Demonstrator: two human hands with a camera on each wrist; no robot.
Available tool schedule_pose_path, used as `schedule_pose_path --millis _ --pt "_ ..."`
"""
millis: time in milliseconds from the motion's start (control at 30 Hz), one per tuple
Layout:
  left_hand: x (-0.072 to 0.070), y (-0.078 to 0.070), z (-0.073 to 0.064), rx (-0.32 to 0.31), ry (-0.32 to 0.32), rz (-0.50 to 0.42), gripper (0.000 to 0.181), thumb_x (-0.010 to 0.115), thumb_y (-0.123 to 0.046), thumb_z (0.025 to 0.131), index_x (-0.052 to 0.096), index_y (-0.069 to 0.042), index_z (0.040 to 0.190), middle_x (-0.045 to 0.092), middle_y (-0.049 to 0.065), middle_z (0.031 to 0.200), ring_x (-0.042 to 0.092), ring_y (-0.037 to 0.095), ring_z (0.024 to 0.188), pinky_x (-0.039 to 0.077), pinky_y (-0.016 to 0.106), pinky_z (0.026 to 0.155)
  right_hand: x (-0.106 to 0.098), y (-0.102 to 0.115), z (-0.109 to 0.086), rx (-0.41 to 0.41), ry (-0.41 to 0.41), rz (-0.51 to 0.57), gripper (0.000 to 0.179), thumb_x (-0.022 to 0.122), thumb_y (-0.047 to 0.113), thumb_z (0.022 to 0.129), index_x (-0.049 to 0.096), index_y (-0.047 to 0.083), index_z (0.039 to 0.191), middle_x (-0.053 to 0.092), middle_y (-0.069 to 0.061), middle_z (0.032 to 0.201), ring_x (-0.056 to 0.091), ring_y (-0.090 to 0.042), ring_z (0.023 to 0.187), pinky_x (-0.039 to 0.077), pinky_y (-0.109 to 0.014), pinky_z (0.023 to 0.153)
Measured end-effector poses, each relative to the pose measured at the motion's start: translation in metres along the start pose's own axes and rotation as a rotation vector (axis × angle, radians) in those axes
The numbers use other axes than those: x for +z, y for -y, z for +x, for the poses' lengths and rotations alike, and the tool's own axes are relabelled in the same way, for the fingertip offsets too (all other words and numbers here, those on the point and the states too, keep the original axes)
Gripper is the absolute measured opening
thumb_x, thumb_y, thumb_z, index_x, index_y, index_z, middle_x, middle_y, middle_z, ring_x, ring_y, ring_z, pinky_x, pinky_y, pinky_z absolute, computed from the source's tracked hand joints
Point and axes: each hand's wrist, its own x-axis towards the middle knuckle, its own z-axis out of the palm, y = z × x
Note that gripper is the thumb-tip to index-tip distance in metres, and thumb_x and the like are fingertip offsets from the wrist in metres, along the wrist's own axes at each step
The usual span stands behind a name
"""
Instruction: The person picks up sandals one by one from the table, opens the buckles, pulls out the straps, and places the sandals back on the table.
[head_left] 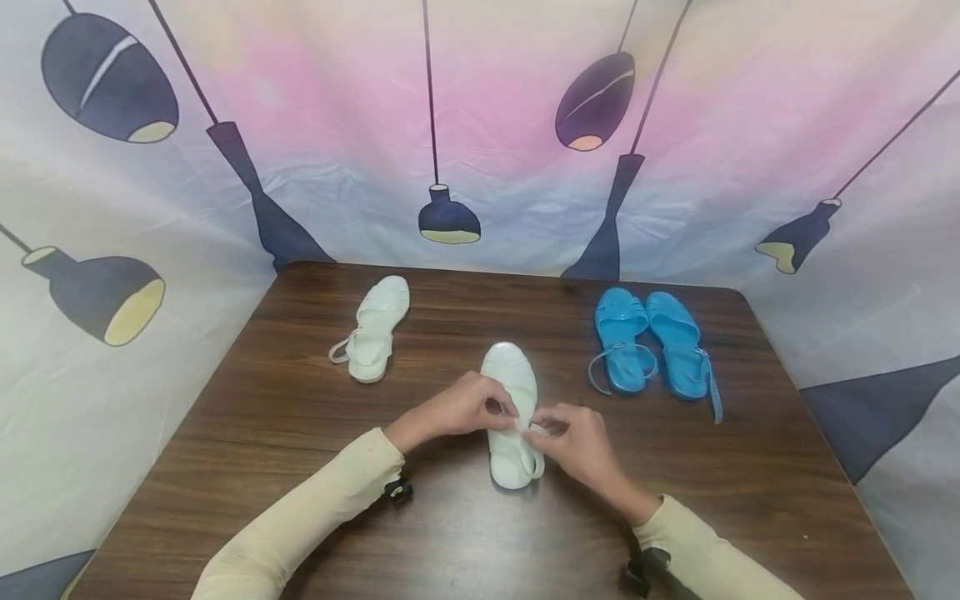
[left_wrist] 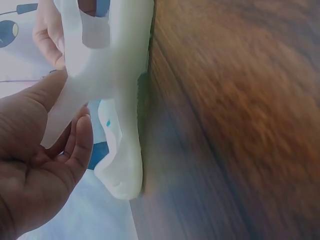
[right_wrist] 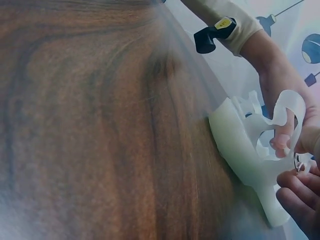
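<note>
A white sandal (head_left: 510, 371) stands sole down on the table, toe pointing away from me. My left hand (head_left: 468, 406) reaches in from its left side and pinches the ankle strap between thumb and fingers. From the other side, my right hand (head_left: 577, 442) pinches the strap near a small metal buckle (right_wrist: 297, 161). The strap (right_wrist: 299, 107) curves up in a loop in the right wrist view. Both hands' fingertips nearly meet over the sandal's middle. In the left wrist view the sandal's side (left_wrist: 131, 40) fills the centre, and the strap's end is partly hidden by fingers.
Another white sandal (head_left: 384, 304) lies at the back left of the brown wooden table (head_left: 247, 467). A pair of blue sandals, a left one (head_left: 618, 308) and a right one (head_left: 671, 317), lies at the back right. A lamp-printed curtain (head_left: 360, 125) surrounds the table.
</note>
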Motion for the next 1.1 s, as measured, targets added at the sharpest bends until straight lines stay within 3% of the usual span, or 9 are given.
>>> schedule_pose_path --millis 533,733,1100 --pt "-0.010 0.005 -0.009 -0.102 -0.008 0.014 0.006 0.082 -0.015 0.086 0.080 -0.011 0.090 0.076 -0.003 0.083 0.066 -0.001 0.072 0.055 0.016 0.066 -0.001 0.000 0.000 0.015 -0.004 0.039 0.018 0.093 0.015 0.074 0.080 0.017 0.086 0.072 0.007 0.077 0.067 -0.004 0.069 0.058 -0.021 0.065" --pt "-0.016 0.003 -0.012 -0.099 -0.004 -0.015 0.006 0.082 -0.014 0.086 0.080 -0.010 0.091 0.077 -0.003 0.085 0.067 -0.001 0.074 0.056 0.017 0.067 0.000 0.000 0.000 0.025 0.001 0.052 0.018 0.093 0.015 0.074 0.080 0.017 0.086 0.072 0.008 0.076 0.067 -0.004 0.069 0.058 -0.021 0.066" --pt "-0.017 0.001 -0.009 -0.130 0.053 0.019 0.004 0.081 -0.015 0.087 0.080 -0.012 0.086 0.075 -0.006 0.080 0.065 -0.002 0.070 0.055 0.018 0.066 0.000 0.002 -0.001 -0.005 -0.020 0.088 0.018 0.092 0.013 0.074 0.080 0.015 0.087 0.074 0.004 0.079 0.069 -0.004 0.070 0.058 -0.020 0.065"
